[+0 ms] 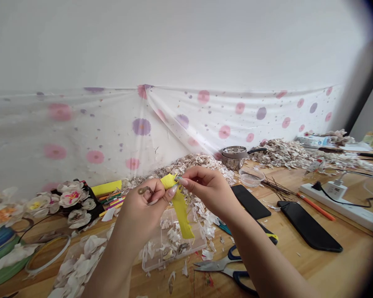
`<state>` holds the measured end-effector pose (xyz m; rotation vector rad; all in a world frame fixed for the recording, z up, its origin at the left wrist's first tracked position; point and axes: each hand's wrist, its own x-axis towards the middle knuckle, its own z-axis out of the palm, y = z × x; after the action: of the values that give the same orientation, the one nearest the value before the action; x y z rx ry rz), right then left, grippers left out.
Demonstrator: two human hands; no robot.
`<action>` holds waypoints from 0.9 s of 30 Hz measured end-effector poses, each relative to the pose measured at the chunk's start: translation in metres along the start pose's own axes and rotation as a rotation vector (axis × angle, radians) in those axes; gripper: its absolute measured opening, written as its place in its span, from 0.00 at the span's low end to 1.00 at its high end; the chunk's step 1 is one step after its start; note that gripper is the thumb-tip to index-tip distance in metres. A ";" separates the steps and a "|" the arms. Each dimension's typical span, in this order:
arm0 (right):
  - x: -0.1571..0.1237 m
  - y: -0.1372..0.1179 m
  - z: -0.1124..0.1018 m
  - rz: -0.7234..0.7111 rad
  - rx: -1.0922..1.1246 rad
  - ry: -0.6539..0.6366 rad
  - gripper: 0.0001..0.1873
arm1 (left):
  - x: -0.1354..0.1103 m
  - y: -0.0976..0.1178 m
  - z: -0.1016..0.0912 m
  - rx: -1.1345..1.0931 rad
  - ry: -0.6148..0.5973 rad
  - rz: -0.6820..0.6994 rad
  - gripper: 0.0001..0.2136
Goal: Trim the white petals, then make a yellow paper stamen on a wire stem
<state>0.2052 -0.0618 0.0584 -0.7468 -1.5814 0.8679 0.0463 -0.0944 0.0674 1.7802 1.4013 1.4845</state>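
A yellow strip of what looks like crepe paper (182, 215) hangs down from between my hands, one side edge ragged. My left hand (149, 198) is closed, pinching the upper part of the strip between thumb and fingers. At the strip's top end the fingertips of my right hand (207, 188) pinch its edge, nearly touching my left thumb. A small brownish piece shows at my left fingers; I cannot make out what it is. Beneath the strip lies a clear divided plastic box (174, 254) with pale petals and scraps in it.
Scissors (217, 265) lie below my right forearm. Two black phone-like slabs (311, 225) (251, 201), a power strip (345, 207), thin sticks (276, 186) and a metal bowl (233, 158) are to the right. Petal flowers (71, 194) stand left; pale shavings (192, 165) are heaped along the wall.
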 end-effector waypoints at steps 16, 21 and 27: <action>0.000 -0.003 -0.001 -0.206 -0.278 0.064 0.13 | 0.000 0.000 -0.002 -0.011 0.026 0.020 0.20; -0.001 -0.003 0.001 -0.144 -0.319 0.050 0.19 | -0.001 0.001 -0.001 0.004 -0.017 0.038 0.20; -0.002 0.002 0.004 -0.070 -0.265 0.037 0.15 | -0.002 0.002 0.001 -0.004 -0.061 0.017 0.19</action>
<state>0.2013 -0.0630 0.0555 -0.8831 -1.6989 0.5961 0.0480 -0.0966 0.0681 1.8236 1.3551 1.4289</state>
